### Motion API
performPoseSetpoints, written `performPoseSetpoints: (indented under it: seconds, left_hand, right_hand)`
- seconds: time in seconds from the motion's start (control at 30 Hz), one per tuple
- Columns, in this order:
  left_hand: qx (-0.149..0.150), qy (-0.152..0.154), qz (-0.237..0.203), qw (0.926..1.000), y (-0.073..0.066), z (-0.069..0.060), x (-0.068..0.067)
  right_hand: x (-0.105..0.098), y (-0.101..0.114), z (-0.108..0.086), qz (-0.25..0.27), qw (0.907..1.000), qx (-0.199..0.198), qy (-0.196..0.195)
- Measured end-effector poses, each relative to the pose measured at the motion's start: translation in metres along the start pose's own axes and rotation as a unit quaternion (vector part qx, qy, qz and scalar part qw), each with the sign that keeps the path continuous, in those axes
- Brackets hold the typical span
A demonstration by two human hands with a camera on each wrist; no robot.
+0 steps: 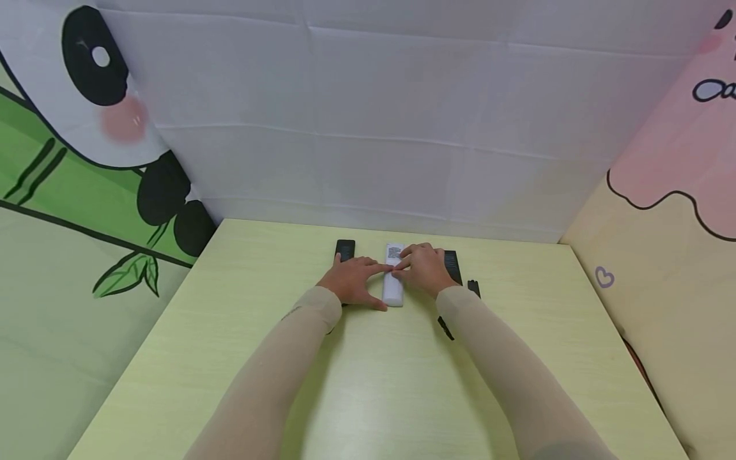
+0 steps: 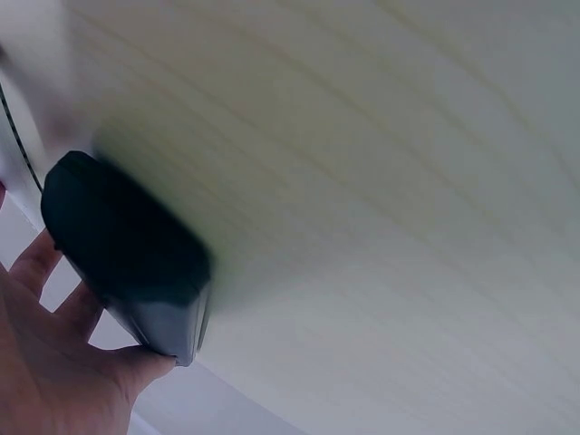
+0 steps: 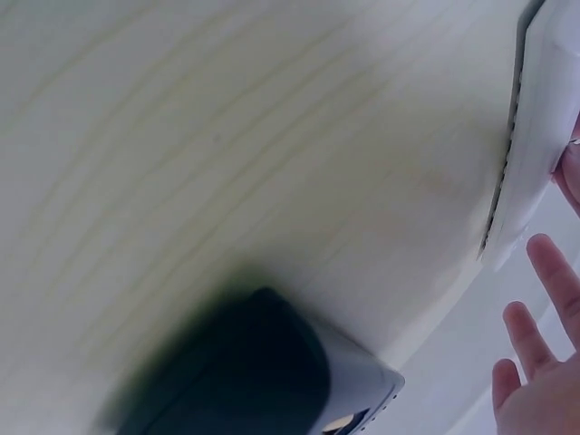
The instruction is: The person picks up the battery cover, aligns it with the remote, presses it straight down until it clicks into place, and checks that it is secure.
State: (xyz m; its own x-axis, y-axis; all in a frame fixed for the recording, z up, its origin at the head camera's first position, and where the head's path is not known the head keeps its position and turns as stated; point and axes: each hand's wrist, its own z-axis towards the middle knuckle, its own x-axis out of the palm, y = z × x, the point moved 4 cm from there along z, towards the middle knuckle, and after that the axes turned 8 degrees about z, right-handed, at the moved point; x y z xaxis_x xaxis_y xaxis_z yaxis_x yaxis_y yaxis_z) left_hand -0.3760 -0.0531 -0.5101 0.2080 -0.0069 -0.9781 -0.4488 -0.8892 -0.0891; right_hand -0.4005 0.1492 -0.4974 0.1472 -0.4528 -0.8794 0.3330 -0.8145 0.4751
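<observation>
A white remote control (image 1: pixel 393 291) lies lengthwise on the table, a printed label at its far end. My left hand (image 1: pixel 358 281) reaches in from the left; its straight index finger touches the remote's middle, and the thumb stretches toward the near end. From the right, my right hand (image 1: pixel 424 268) bends over the same remote, thumb and index fingertips pinching at its middle. Whatever lies between those fingertips is too small to tell. In the right wrist view, the white remote (image 3: pixel 530 118) shows at the right edge with the other fingers (image 3: pixel 527 335) spread apart.
One black remote (image 1: pixel 345 249) lies partly under my left hand. Another black remote (image 1: pixel 452 265) is just right of my right hand, with a smaller dark object (image 1: pixel 474 287) beside it. The light wooden table (image 1: pixel 391 396) meets a white cloth wall (image 1: pixel 379 179) behind.
</observation>
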Motion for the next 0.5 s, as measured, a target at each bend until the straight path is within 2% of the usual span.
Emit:
performPoseSetpoints:
  seconds: [0.5]
  left_hand:
    - [0.001,-0.001,0.000,1.0000,0.0024,0.0044,0.0032]
  right_hand:
    - [0.0074,-0.0084,0.0065,-0.018,0.9997,-0.010,-0.011]
